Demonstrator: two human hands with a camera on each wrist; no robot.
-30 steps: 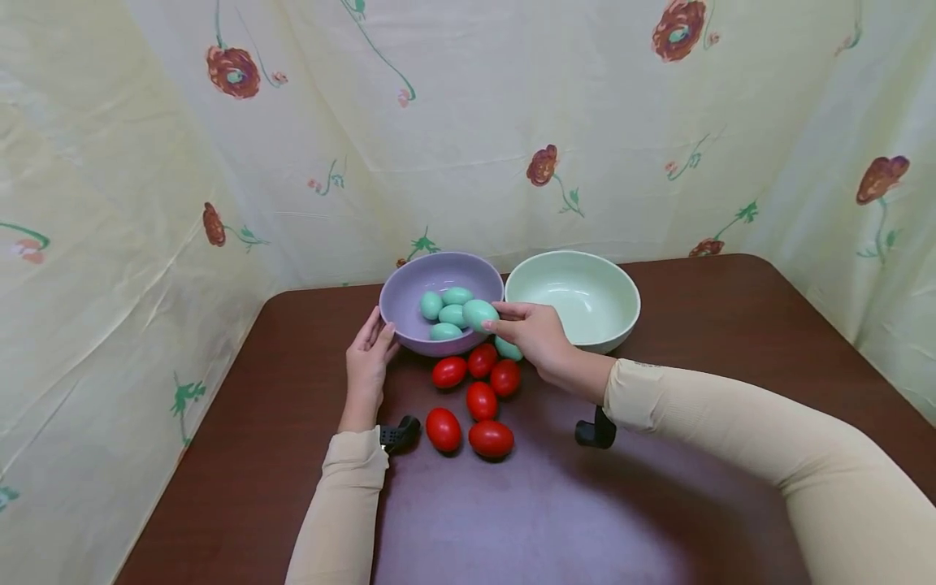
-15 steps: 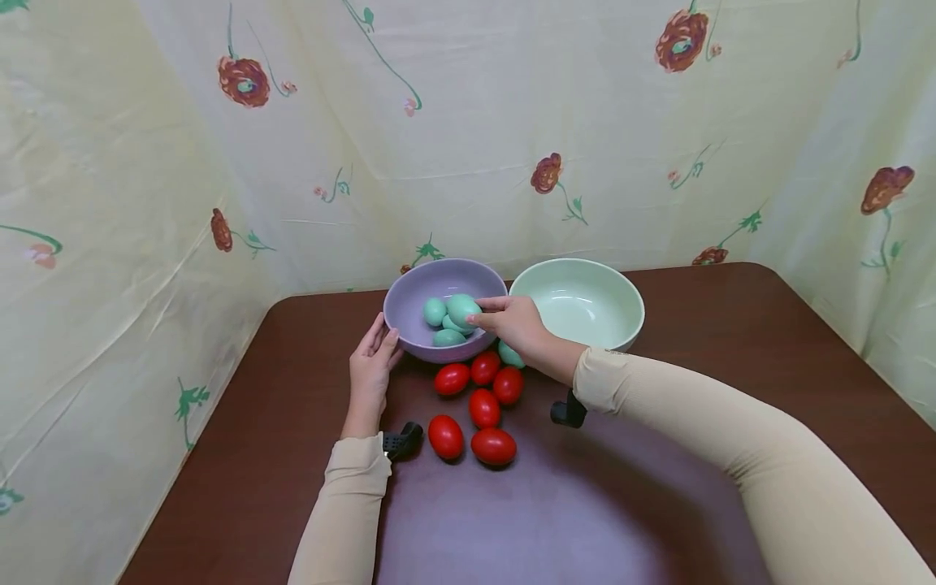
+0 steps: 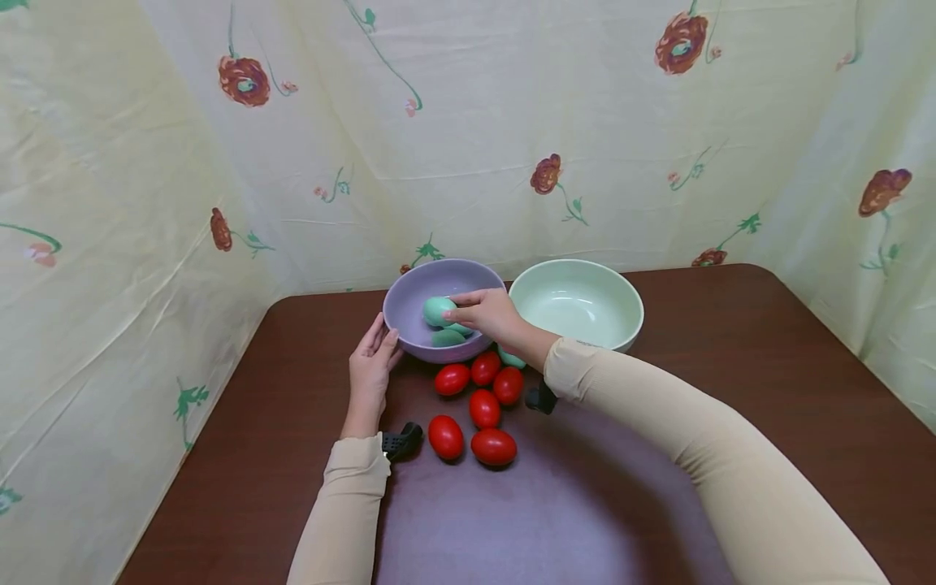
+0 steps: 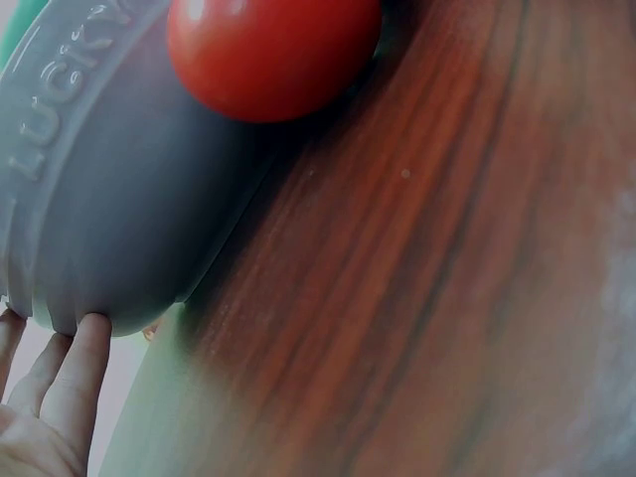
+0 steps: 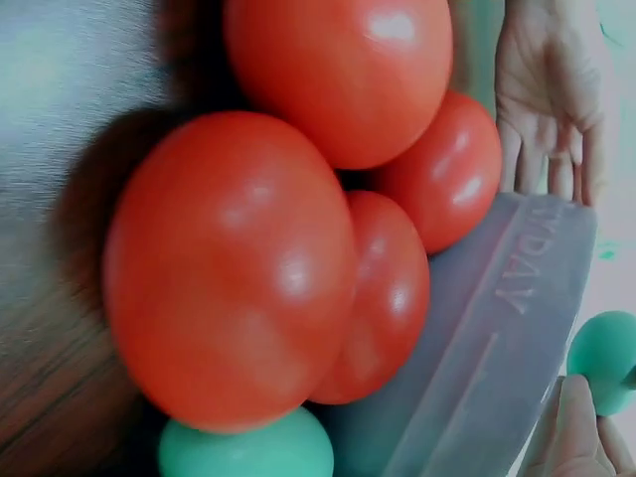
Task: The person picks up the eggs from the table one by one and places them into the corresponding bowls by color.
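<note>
A mint-green egg (image 3: 439,311) is pinched between the thumb and fingers of my right hand (image 3: 497,315), over the inside of the purple bowl (image 3: 402,291). Other green eggs (image 3: 448,338) lie in that bowl, partly hidden by the right hand. At the bowl's left side my left hand (image 3: 369,375) touches the outer wall; its fingertips (image 4: 91,333) rest straight against the wall in the left wrist view, with the thumb near the rim. One more green egg (image 5: 248,449) sits outside the bowl, mostly covered by the right arm in the head view.
Several red eggs (image 3: 493,448) lie on the brown table (image 3: 314,341) in front of the purple bowl, the closest ones right by its wall. To its right stands a pale green bowl (image 3: 617,329). A flowered curtain (image 3: 468,162) hangs behind and to the left.
My right hand has carried the green egg leftward, from the purple bowl's right rim to above its middle. The left hand stays at the bowl. The head view has shifted slightly.
</note>
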